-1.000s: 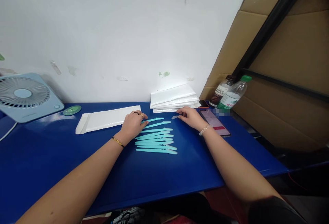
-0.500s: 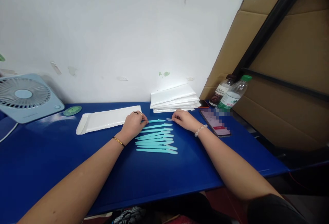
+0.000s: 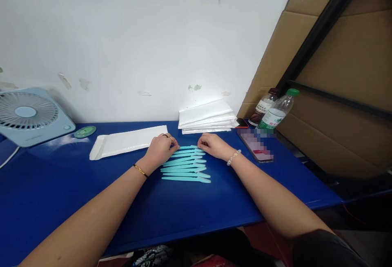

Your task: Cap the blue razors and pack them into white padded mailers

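Several slim turquoise plastic sticks (image 3: 185, 169) lie side by side in a row on the blue table (image 3: 92, 193). My left hand (image 3: 161, 149) rests at the left end of the topmost stick (image 3: 188, 147), fingers curled and pinching it. My right hand (image 3: 213, 145) pinches the right end of the same stick, fingers pressed together. A gold bracelet sits on my left wrist and a bead bracelet on my right.
A white padded envelope (image 3: 128, 141) lies left of my hands. A stack of white envelopes (image 3: 206, 116) sits against the wall. A phone (image 3: 256, 144), two bottles (image 3: 277, 112), a small fan (image 3: 29, 114) and a green disc (image 3: 85, 131) stand around; cardboard panels rise at right.
My right hand has moved left from near the phone to the right end of the top stick. The top stick now lies close against the row. My left hand has barely shifted.
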{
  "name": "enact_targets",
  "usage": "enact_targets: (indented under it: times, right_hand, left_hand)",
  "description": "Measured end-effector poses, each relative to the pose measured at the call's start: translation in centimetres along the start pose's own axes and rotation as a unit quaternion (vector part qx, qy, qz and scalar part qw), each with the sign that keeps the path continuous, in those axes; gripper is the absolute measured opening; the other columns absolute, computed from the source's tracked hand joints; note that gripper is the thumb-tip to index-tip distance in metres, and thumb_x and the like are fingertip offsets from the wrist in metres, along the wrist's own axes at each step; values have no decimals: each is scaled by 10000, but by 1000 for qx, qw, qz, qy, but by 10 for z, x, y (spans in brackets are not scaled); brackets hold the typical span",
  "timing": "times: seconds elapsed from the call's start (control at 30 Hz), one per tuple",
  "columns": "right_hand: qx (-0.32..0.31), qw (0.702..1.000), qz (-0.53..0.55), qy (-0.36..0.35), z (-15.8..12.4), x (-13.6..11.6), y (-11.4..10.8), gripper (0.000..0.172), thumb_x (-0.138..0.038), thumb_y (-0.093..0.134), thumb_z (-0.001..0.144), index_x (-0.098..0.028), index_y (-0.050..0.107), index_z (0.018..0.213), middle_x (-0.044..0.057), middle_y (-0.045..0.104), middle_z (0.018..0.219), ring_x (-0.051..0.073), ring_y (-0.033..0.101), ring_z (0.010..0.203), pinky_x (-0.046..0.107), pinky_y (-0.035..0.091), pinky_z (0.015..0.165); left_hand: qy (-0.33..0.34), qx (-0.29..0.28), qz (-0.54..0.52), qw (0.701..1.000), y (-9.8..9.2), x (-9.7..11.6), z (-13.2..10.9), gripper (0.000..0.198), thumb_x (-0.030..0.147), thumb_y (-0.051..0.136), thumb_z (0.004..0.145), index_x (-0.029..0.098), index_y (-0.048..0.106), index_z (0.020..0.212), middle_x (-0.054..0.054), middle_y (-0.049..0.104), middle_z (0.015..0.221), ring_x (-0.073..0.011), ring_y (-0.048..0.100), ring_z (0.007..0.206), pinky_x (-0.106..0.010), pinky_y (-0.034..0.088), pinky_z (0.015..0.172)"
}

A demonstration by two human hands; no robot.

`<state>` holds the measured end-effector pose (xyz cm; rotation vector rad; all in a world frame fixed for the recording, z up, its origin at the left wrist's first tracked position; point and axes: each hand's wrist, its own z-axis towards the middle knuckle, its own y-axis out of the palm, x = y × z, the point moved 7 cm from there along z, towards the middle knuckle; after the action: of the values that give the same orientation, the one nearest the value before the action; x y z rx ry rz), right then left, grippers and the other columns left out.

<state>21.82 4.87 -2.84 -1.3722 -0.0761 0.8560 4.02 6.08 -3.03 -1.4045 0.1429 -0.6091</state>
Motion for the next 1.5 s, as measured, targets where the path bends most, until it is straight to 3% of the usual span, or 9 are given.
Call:
enact_targets:
  times: [0.13,0.23,0.43,0.67,0.8,0.93,1.07,1.2,1.5]
  right_hand:
    - [-44,999,-3,-16,-12,-23,-2,563,-486,645,762,-162,552,1213,127,575,1146,253,525,1035,367,428,848]
    - [-99,993,-48,-46,-23,-49,4,865,-598,697,631,-160,433,1330,144,507,1245,317,454,1126,453,397,904]
    - [-128,981,-132,-63,-33,-79,16,289,-312,600,766,-158,554,1006,104,538,1005,232,505,904,340,444,721]
    - [-123,967,-214,-63,-27,-81,33,178,-220,550,761,-147,534,923,117,587,945,240,551,843,325,437,649]
    - [-100,968,-227,-51,-22,-78,30,164,-239,525,802,-150,518,939,115,621,922,237,587,821,324,428,684]
    - [-85,983,-162,1,-19,-64,17,178,-220,491,831,-168,458,998,78,633,799,195,585,655,276,384,576]
    - [-8,993,113,39,-15,-44,2,107,-292,418,899,-203,408,958,-8,563,660,147,533,555,254,388,542]
    - [111,915,383,61,-10,-19,-5,200,-390,435,900,-212,418,988,-44,510,638,116,517,541,251,430,555]
    - [123,827,525,161,-7,11,20,376,-523,628,753,-200,451,832,-35,527,643,110,527,529,217,403,454]
  left_hand:
    - [71,-80,-8,994,-3,17,-20,800,643,625,644,185,474,1282,-120,523,1271,-302,452,1177,-388,389,949]
    - [114,-135,-2,984,-4,35,-35,936,662,694,534,172,446,1292,-128,513,1262,-311,434,1190,-368,394,948]
    - [136,-151,65,977,-2,61,-46,197,278,547,760,166,570,920,-98,618,932,-231,591,843,-332,461,742]
    - [165,-128,126,970,15,66,-45,111,210,498,761,160,576,822,-99,636,815,-228,611,729,-340,466,668]
    - [165,-100,92,977,-3,66,-38,141,277,531,775,169,601,833,-85,646,814,-231,613,748,-342,462,694]
    - [93,-36,-86,991,-46,28,-26,500,541,557,762,210,578,1136,-70,638,1088,-239,596,961,-324,471,806]
    - [-80,46,-22,995,-68,-65,-18,599,559,349,864,166,491,1293,-112,508,1345,-292,407,1261,-406,326,1038]
    - [-239,-58,89,965,-51,-139,-24,703,573,391,809,155,403,1374,-154,414,1428,-363,320,1324,-519,297,1021]
    - [-317,-223,-31,921,-44,-133,-47,736,681,491,678,113,568,1140,-132,715,764,-295,679,680,-353,485,590]
